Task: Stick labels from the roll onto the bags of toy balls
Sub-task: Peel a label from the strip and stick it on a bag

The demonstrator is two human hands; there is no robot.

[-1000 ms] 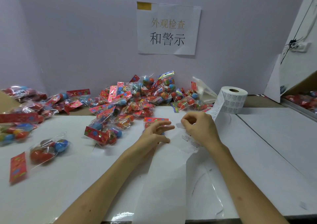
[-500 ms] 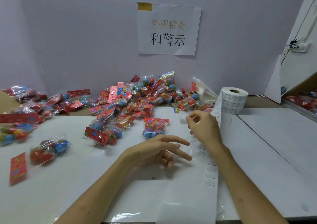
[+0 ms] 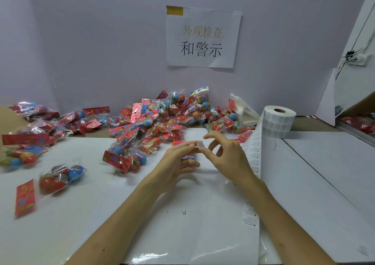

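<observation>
Two bare hands meet above the middle of the white worktop [image 3: 314,173], a small white printed label [image 3: 200,144] caught between their tips. The right hand [image 3: 229,157] pinches the label at its right edge with thumb and one finger, while its other fingers are spread and loosely bent, the forefinger lifted highest. The left hand [image 3: 174,161] lies over a clear plastic bag of coloured toy balls with a red card header [image 3: 190,158]; its upper fingers [image 3: 188,146] are straight and pressed together, touching the label's left edge, and its lower fingers curl round the bag. Whether the label already touches the bag cannot be told. A white roll of labels [image 3: 279,122] stands upright at the right rear of the worktop, and a long strip of label backing paper [image 3: 253,157] runs from it towards the near edge, passing just beside the right wrist. A heap of like bags with red headers [image 3: 162,120] lies against the back wall, near the hands. More such bags [image 3: 60,176] lie scattered at the left. A white paper sign with black characters [image 3: 203,38] hangs on the wall above the heap.
</observation>
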